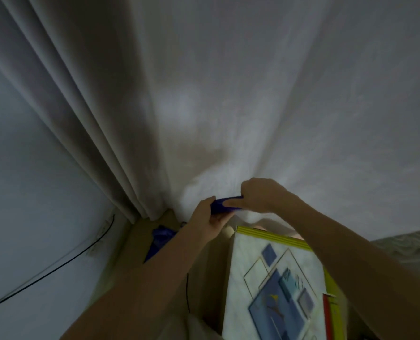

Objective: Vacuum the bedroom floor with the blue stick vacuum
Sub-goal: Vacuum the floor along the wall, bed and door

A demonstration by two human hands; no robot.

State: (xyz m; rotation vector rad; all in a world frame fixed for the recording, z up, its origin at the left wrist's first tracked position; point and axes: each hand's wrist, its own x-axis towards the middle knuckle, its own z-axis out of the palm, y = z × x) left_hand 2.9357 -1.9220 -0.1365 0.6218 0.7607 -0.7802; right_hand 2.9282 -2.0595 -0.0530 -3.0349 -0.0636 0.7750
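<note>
Together gripping, left hand (210,215) and right hand (258,196) both curling around, a smooth dark-blue plastic vacuum handle (225,204) low against pale, softly pleated curtain fabric (204,94).

Both bare forearms extend forward and converge. The left hand (210,215) and right hand (259,196) each have fingers curled, gripping one shared item between them.

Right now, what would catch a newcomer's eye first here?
Both hands meet at centre on a blue handle: the left hand grips it from below, the right hand pinches its top. Pale curtains fill the background. A patterned panel with a yellow edge sits lower right.
</note>
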